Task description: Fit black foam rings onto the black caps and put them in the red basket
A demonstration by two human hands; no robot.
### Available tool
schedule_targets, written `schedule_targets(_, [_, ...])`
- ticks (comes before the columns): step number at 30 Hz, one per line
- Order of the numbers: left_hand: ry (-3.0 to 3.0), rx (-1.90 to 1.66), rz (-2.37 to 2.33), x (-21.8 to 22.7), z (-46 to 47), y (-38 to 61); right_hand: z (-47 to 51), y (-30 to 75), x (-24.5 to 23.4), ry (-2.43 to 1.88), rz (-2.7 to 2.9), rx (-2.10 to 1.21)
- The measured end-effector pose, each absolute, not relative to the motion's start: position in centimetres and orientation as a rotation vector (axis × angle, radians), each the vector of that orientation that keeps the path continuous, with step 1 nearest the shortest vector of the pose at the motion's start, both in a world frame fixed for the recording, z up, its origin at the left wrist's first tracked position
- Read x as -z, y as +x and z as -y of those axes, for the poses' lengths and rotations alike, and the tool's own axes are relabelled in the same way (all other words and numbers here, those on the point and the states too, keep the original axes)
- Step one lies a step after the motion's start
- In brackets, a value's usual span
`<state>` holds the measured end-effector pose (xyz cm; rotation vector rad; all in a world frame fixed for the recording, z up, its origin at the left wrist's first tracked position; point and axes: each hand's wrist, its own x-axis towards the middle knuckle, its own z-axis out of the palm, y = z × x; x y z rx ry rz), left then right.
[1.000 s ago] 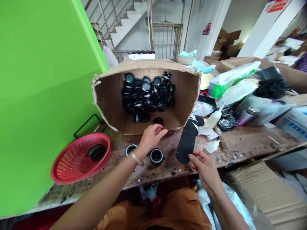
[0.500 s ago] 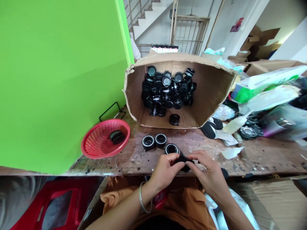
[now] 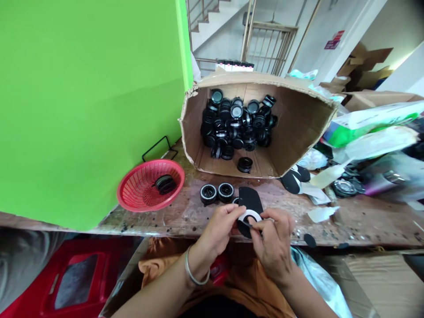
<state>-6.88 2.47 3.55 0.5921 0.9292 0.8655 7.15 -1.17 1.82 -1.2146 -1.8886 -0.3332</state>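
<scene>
Wood, brown, scuffed and specked, is seen in the long table (image 3: 371, 216) below both hands. To the left of the grip, the view is filled by a tall, bright green board (image 3: 82, 110). Far past it, white stairs (image 3: 215, 23) and a barred metal gate (image 3: 270, 46) are seen.

One flat black strip (image 3: 251, 198) with a round end is held over the table's front, between the left hand (image 3: 222, 226) and the right hand (image 3: 275, 245). Its left side is pinched tight by the left hand. The right fingers are closed on it beside a flat white ring (image 3: 253, 213); whether a small dark bit is pinched too cannot be told.

Three short, round black parts with silver rims (image 3: 225, 199) are set just past the grip and to its left, one partly covered by the strip. Past them, one brown cardboard box (image 3: 300, 128) is turned with its mouth to the hands; one black part (image 3: 244, 165) is set alone near its front, and too many to count are heaped at its back. Farther left of the grip, one round red plastic basket (image 3: 132, 190) is placed, with black parts inside. Two flat black discs (image 3: 310, 240) are seen to its right.
</scene>
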Motion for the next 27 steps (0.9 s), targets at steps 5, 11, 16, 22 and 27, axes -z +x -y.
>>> schedule_targets(5, [0.675, -1.073, -0.95, -3.0, -3.5, -7.3, 4.1, 6.1, -4.5, -1.183, 1.748, -0.072])
schedule_targets(11, [0.936, -1.122, -0.977, -1.9, -4.1, -5.9, 4.8, 4.6, -5.6, -1.155, 1.709, -0.657])
schedule_targets(16, [0.951, -1.05, -0.963, -1.7, -3.6, -5.4, 1.7, 6.5, -3.7, -1.353, 1.766, -0.026])
schedule_targets(22, [1.153, -0.991, -0.955, -2.5, -2.9, -5.5, 0.2, 9.7, -3.2, -1.356, 1.894, 0.099])
schedule_targets(27, [1.278, -0.988, -0.914, -2.6, -2.6, -5.5, 0.3, 9.2, -3.3, -1.343, 1.839, 0.022])
